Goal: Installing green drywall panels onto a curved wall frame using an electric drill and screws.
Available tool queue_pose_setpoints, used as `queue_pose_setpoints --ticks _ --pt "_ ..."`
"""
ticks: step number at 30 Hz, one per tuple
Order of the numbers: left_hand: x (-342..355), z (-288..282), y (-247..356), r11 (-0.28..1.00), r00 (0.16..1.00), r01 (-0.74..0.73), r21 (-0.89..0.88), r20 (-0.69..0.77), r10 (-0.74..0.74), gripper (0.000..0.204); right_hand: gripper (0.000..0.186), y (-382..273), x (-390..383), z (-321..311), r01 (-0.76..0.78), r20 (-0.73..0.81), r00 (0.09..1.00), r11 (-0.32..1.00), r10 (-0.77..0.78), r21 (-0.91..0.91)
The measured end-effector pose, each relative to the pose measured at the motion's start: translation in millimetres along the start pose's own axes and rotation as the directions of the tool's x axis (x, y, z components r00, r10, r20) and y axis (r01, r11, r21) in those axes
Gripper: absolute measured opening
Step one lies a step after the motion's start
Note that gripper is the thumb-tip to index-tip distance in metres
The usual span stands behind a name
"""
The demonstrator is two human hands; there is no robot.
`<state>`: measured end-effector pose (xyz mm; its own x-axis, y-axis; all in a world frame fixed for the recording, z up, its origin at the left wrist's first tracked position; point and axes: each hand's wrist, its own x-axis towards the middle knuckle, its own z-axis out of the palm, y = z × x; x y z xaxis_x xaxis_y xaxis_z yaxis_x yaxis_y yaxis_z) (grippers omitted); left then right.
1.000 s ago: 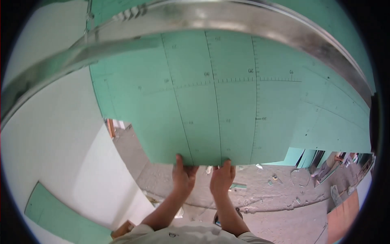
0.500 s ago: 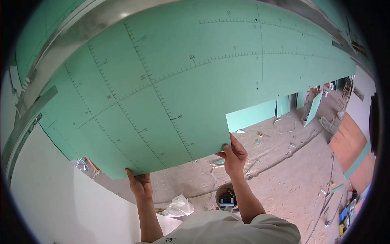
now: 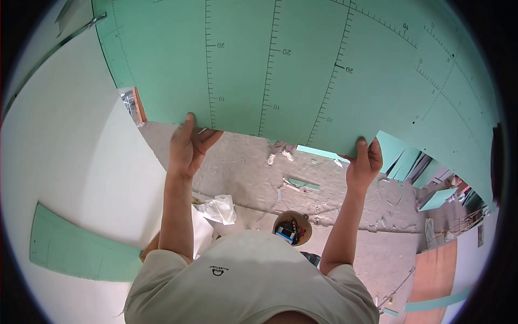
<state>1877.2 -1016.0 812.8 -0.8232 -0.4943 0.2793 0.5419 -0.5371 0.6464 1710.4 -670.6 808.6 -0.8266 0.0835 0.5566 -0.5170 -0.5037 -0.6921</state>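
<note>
A large green plasterboard sheet [image 3: 243,70], printed with ruled scales, fills the upper part of the view. My left hand [image 3: 186,148] grips its lower edge toward the left, thumb on the facing side and fingers tucked under and behind. Farther right, my right hand [image 3: 364,164] pinches the same edge close to a corner or notch, its thumb also on the facing side. Both arms are raised and stretched forward. The sheet's upper edge lies outside the picture.
Below the sheet, a round bucket [image 3: 306,222] of tools and crumpled white plastic [image 3: 218,209] rest on the floor among scraps. Another person's shoes [image 3: 280,156] show beyond the sheet. A green panel [image 3: 81,245] is on the left wall; a brownish board [image 3: 431,272] stands at right.
The view has swung, so the sheet and both hands appear higher and farther right. The metal ceiling channels have mostly left the picture. Both hands still grip the sheet's lower edge.
</note>
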Motion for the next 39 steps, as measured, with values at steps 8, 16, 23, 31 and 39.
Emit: queue_pose_setpoints --ticks 8,16,23,31,39 --pt "-28 -53 -84 0.984 0.982 0.165 -0.064 -0.084 -0.17 0.056 0.026 42 -29 -60 -0.007 -0.095 0.995 0.955 -0.022 -0.296" --pt "-39 -127 -156 0.836 0.864 0.489 -0.251 0.009 -0.503 0.111 0.034 136 -112 -141 -0.147 -0.176 0.981 0.907 0.082 -0.395" --pt "-30 -153 -203 0.772 0.818 0.541 -0.333 -0.006 -0.575 0.121 0.027 175 -137 -176 -0.15 -0.216 0.971 0.96 0.098 -0.238" --pt "-27 -161 -213 0.863 0.894 0.419 -0.283 -0.039 -0.447 0.118 0.022 160 -133 -165 -0.178 -0.152 0.98 0.912 0.13 -0.369" --pt "-45 -117 -151 0.929 0.939 0.316 -0.193 -0.073 -0.335 0.073 0.015 122 -104 -202 -0.118 0.022 0.991 0.941 0.132 -0.317"
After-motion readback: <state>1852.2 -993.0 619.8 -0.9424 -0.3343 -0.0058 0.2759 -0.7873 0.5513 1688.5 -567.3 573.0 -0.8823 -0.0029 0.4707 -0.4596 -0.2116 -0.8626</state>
